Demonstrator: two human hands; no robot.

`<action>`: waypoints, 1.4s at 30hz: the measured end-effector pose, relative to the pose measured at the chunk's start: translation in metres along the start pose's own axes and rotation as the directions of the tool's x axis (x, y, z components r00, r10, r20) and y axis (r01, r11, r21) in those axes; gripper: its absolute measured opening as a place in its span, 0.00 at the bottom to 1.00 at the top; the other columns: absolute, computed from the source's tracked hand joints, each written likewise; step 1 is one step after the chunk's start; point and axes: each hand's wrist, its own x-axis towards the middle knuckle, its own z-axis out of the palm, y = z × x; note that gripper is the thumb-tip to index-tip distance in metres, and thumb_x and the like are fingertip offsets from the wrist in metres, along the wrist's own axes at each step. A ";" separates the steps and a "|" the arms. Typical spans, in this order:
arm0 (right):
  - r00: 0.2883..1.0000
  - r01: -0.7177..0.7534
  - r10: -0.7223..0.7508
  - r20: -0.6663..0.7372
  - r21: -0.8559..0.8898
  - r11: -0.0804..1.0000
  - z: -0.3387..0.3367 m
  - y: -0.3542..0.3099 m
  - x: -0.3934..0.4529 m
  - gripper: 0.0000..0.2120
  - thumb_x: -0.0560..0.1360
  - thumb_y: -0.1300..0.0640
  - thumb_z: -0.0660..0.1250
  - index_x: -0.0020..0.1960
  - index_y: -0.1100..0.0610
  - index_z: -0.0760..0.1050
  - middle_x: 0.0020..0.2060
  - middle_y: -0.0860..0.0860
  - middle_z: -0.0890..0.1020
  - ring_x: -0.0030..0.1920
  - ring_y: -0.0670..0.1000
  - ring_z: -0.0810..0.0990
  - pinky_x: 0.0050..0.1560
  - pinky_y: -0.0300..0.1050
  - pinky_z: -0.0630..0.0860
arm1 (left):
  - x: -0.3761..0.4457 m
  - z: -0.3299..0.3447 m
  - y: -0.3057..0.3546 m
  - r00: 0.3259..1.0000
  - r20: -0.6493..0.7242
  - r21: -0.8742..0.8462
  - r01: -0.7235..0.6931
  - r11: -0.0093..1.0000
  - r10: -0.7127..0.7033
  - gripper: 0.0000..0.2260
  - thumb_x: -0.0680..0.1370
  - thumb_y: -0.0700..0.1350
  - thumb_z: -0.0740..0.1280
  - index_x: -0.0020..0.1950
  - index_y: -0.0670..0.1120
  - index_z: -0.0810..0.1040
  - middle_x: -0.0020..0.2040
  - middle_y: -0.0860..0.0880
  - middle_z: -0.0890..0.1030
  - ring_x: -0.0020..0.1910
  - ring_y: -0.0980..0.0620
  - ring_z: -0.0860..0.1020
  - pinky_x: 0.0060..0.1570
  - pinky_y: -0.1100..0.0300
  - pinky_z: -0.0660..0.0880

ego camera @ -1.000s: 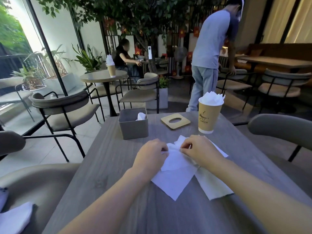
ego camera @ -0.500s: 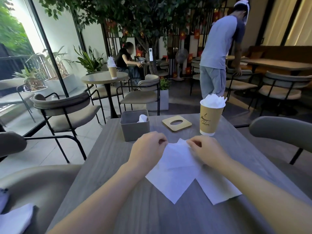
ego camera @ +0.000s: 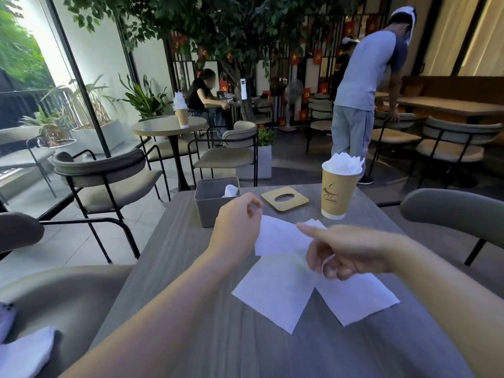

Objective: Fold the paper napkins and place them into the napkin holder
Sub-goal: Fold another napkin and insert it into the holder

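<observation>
My left hand [ego camera: 237, 230] pinches the top left corner of a white paper napkin [ego camera: 281, 238] and holds it just above the grey wooden table [ego camera: 169, 268]. My right hand [ego camera: 351, 249] is at the napkin's right edge, index finger stretched along the top and the other fingers curled. Two more napkins lie flat underneath, one in the middle [ego camera: 275, 293] and one to the right [ego camera: 357, 298]. A tan paper cup [ego camera: 339, 195] stuffed with folded napkins stands at the far right. A grey open box [ego camera: 215, 208] with one napkin inside stands behind my left hand.
A wooden lid with an oval hole [ego camera: 285, 199] lies between box and cup. Grey chairs stand at the left [ego camera: 106, 173] and right [ego camera: 452, 208]. White napkins [ego camera: 24, 350] rest on the seat at lower left. A person [ego camera: 362, 99] stands beyond the table.
Both hands were pressing on the napkin against the table. Now the top napkin is lifted off the pile, my left hand has risen and my right hand has drawn back to the right.
</observation>
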 end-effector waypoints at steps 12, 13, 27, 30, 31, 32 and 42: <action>0.920 0.206 -0.021 -0.392 0.436 0.876 0.010 0.028 0.031 0.03 0.78 0.59 0.71 0.48 0.58 0.79 0.30 0.49 0.82 0.29 0.50 0.72 0.27 0.39 0.64 | -0.011 0.003 0.006 0.939 0.344 -0.062 -0.001 0.998 0.022 0.04 0.78 0.44 0.68 0.47 0.52 0.81 0.40 0.49 0.84 0.32 0.58 0.80 0.40 0.59 0.80; 0.913 0.235 -0.034 -0.407 0.456 0.858 0.011 0.027 0.031 0.05 0.78 0.59 0.70 0.52 0.59 0.80 0.36 0.52 0.82 0.34 0.53 0.75 0.32 0.42 0.68 | -0.010 0.003 0.006 0.912 0.409 -0.095 0.019 0.995 0.022 0.02 0.78 0.46 0.69 0.47 0.53 0.82 0.39 0.49 0.84 0.33 0.58 0.81 0.41 0.58 0.81; 0.934 0.321 -0.136 -0.331 0.609 0.725 0.002 0.025 0.031 0.32 0.67 0.50 0.69 0.68 0.60 0.76 0.61 0.59 0.84 0.61 0.59 0.83 0.66 0.56 0.74 | 0.016 0.031 0.008 0.687 0.662 -0.433 0.677 0.596 -0.299 0.16 0.81 0.52 0.66 0.63 0.43 0.79 0.58 0.43 0.86 0.57 0.45 0.85 0.56 0.53 0.81; 0.919 0.353 -0.167 -0.356 0.559 0.750 0.003 0.028 0.030 0.27 0.71 0.53 0.70 0.68 0.63 0.73 0.54 0.57 0.84 0.53 0.58 0.84 0.54 0.53 0.77 | 0.015 0.031 0.001 0.774 0.559 -0.561 0.617 0.551 -0.297 0.14 0.79 0.40 0.71 0.64 0.39 0.78 0.56 0.42 0.86 0.56 0.46 0.85 0.56 0.54 0.81; 0.915 0.360 -0.175 -0.364 0.541 0.760 0.004 0.029 0.029 0.23 0.75 0.53 0.70 0.67 0.62 0.75 0.53 0.56 0.85 0.52 0.58 0.84 0.53 0.52 0.78 | 0.014 0.030 0.000 0.792 0.525 -0.556 0.597 0.578 -0.313 0.14 0.78 0.39 0.71 0.63 0.37 0.78 0.55 0.41 0.86 0.55 0.46 0.85 0.54 0.56 0.81; 0.910 0.370 -0.183 -0.373 0.528 0.764 0.004 0.029 0.029 0.20 0.77 0.54 0.70 0.66 0.61 0.77 0.53 0.56 0.86 0.53 0.58 0.85 0.53 0.52 0.80 | 0.011 0.028 0.000 0.807 0.493 -0.539 0.576 0.614 -0.325 0.13 0.78 0.38 0.71 0.61 0.36 0.78 0.55 0.40 0.86 0.53 0.46 0.85 0.52 0.57 0.82; 0.878 0.445 -0.295 -0.376 0.422 0.790 0.025 0.016 0.035 0.09 0.80 0.57 0.70 0.55 0.59 0.86 0.48 0.56 0.89 0.42 0.51 0.85 0.46 0.47 0.81 | 0.006 -0.019 -0.011 0.888 0.425 -0.496 0.389 0.776 -0.174 0.03 0.78 0.41 0.71 0.46 0.43 0.81 0.37 0.50 0.80 0.37 0.53 0.79 0.45 0.59 0.80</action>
